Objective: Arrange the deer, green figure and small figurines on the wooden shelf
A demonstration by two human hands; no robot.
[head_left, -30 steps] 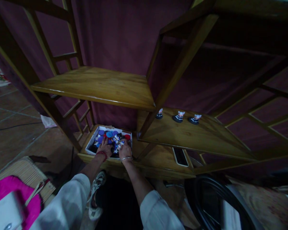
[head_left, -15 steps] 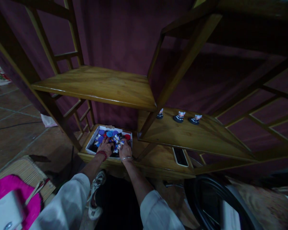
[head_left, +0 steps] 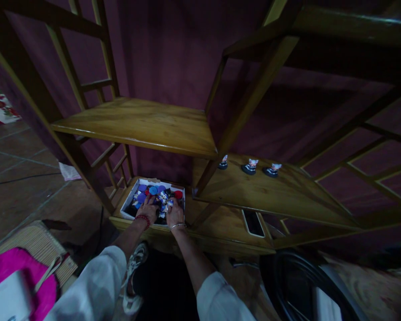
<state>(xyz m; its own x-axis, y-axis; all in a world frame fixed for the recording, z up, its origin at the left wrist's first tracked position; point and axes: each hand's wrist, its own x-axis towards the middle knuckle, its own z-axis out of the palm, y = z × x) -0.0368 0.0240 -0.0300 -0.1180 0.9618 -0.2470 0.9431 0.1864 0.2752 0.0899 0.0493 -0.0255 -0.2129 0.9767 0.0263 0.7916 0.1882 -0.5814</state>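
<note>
A shallow white box [head_left: 129, 199] stands on the bottom shelf, filled with small figurines [head_left: 164, 197] in white and blue and with round discs [head_left: 141, 198] in purple, blue, red and black. Inside its near left part is my left hand [head_left: 147, 210], fingers apart and resting over the pieces, a red bead bracelet at the wrist. Beside it, at the near right, my right hand [head_left: 175, 215] has its fingers closed at a small white-and-blue figurine [head_left: 170, 203]. Its fingertips are partly hidden among the pieces.
Above the box juts a wooden shelf [head_left: 140, 122]. Figurines on dark bases [head_left: 250, 167] stand in a row on the shelf to the right. A white-rimmed dark tray [head_left: 253, 223] lies below them. A black round bin [head_left: 297, 276] and a pink cushion [head_left: 18, 272] flank me.
The view has shifted slightly, so everything sits a little lower. Both hands stay in the box, with only small finger movements among the pieces.
</note>
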